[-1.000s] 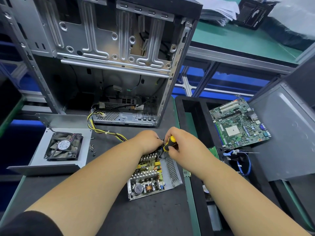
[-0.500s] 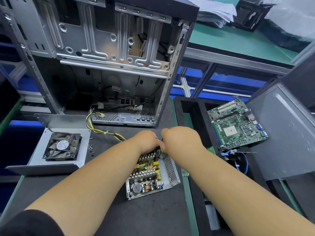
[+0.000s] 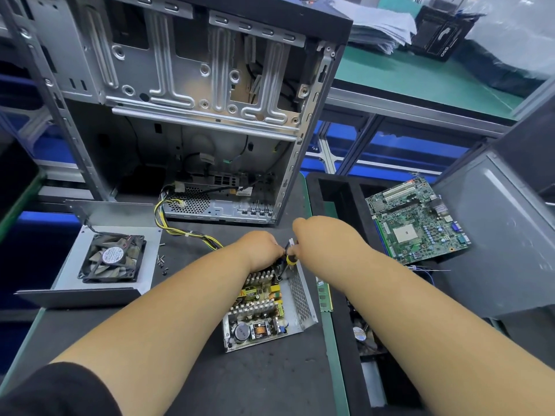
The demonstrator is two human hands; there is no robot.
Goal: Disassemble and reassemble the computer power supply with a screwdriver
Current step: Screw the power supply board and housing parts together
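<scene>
From the head camera, the open power supply [image 3: 267, 307] lies on the dark bench [image 3: 270, 382] in front of the empty computer case [image 3: 192, 109], its circuit board bared and its yellow-and-black cable bundle [image 3: 180, 232] trailing back toward the case. Its lid, the cover with the fan [image 3: 111, 259], is set aside to the left of the power supply, probably to keep the board reachable, and a few loose screws [image 3: 161, 262] lie between the two, likely kept close for refitting. A motherboard [image 3: 417, 220] rests to the right of the power supply, well apart.

Both hands meet over the far end of the power supply. The right hand [image 3: 324, 241] is curled around the screwdriver [image 3: 289, 259], whose yellow-and-black handle shows just below the knuckles, with the tip angled down toward the board's far corner. The left hand [image 3: 259, 250] is curled at that same end, touching or steadying something beside the tool; what its fingers hold is hidden, so its grip cannot be told. I judge a board screw is being worked.
</scene>
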